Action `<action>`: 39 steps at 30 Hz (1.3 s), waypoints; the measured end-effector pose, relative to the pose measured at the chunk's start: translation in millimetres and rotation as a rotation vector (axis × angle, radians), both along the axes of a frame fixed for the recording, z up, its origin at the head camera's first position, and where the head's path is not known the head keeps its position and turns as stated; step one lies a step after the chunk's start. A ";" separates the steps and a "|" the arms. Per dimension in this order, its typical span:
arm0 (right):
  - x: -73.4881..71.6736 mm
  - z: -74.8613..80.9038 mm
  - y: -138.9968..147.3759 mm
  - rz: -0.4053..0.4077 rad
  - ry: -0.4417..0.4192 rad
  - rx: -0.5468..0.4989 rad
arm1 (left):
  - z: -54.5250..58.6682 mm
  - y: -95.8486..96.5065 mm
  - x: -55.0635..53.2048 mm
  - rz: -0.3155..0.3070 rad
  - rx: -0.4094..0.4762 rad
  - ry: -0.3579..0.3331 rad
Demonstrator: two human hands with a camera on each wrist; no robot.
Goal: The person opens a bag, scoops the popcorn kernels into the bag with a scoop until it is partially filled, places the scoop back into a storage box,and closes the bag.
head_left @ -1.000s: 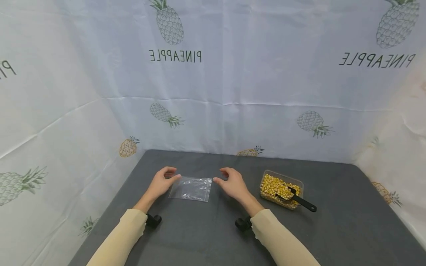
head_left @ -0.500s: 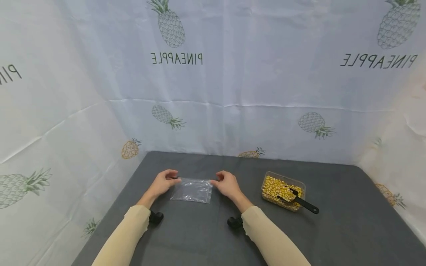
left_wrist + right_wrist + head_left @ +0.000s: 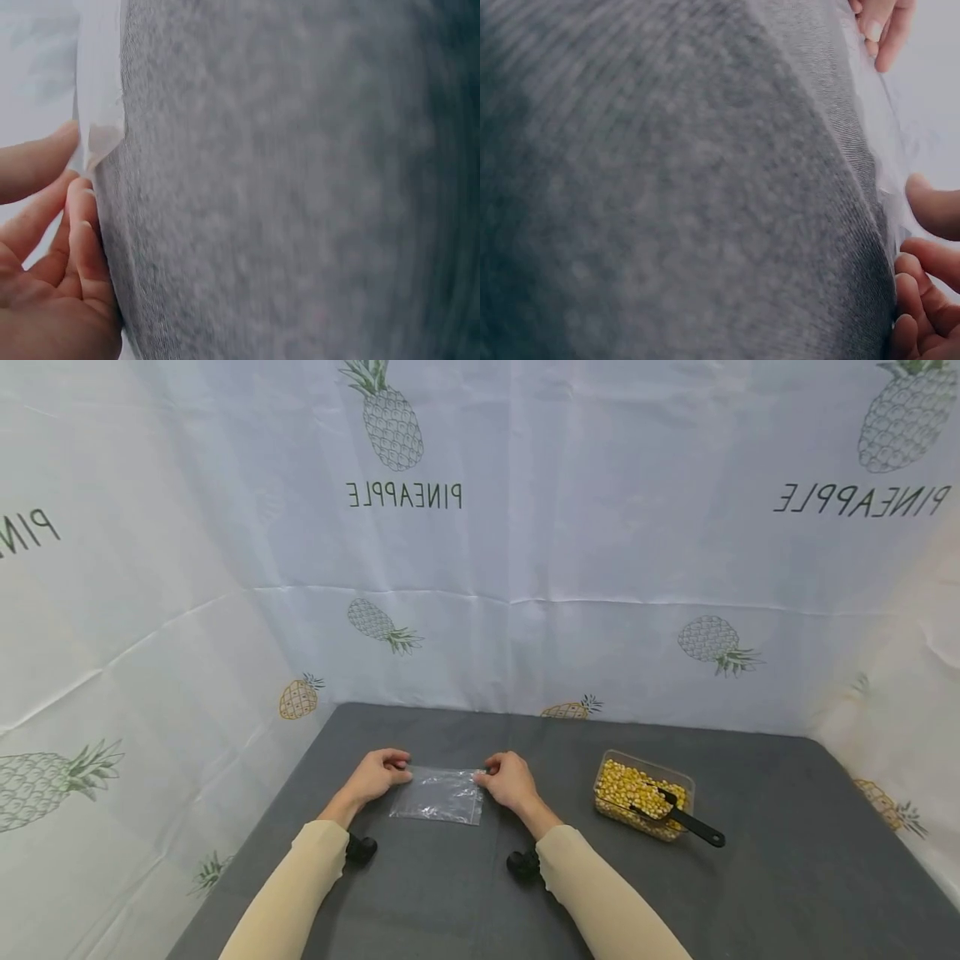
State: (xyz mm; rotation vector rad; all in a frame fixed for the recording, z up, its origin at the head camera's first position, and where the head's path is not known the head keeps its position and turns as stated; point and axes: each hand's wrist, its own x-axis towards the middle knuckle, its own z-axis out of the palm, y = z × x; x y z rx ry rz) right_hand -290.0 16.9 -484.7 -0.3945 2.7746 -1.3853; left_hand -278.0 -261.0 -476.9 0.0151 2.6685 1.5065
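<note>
A clear, flat zip-lock bag (image 3: 437,797) lies on the dark grey table, with its zip strip on the right. At its upper left corner is my left hand (image 3: 375,775), the thumb touching the plastic and the fingers loosely bent behind the edge. In the left wrist view a small gap shows between thumb and fingertips, beside the bag's corner (image 3: 105,139). My right hand (image 3: 513,782) is at the upper right corner, its thumb over the plastic. A gap between right thumb and index finger shows in the right wrist view, the bag's edge (image 3: 889,184) beside it.
To the right stands a clear plastic box (image 3: 609,810) filled with yellow corn kernels (image 3: 626,783). A black-handled scoop (image 3: 693,825) rests in the corn, its handle over the rim. A pineapple-print curtain (image 3: 510,535) surrounds the table (image 3: 420,902).
My right hand has moved left to the bag's upper right corner. The left hand's thumb and fingers have come slightly closer together. The bag lies where it was; the head view has shifted slightly.
</note>
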 end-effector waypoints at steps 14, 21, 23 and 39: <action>0.6 -1.2 -3.6 -0.006 0.025 0.084 | -2.6 6.3 -0.9 0.027 -0.130 0.048; -0.1 -1.2 -3.8 -0.018 0.022 0.077 | -0.8 8.6 -0.1 0.027 -0.123 0.069; 0.1 -1.3 -3.2 -0.015 0.025 0.071 | -0.5 8.1 -0.1 0.030 -0.104 0.056; 2.0 3.9 12.5 -0.001 0.043 -0.148 | 9.6 3.8 5.6 0.009 0.071 -0.007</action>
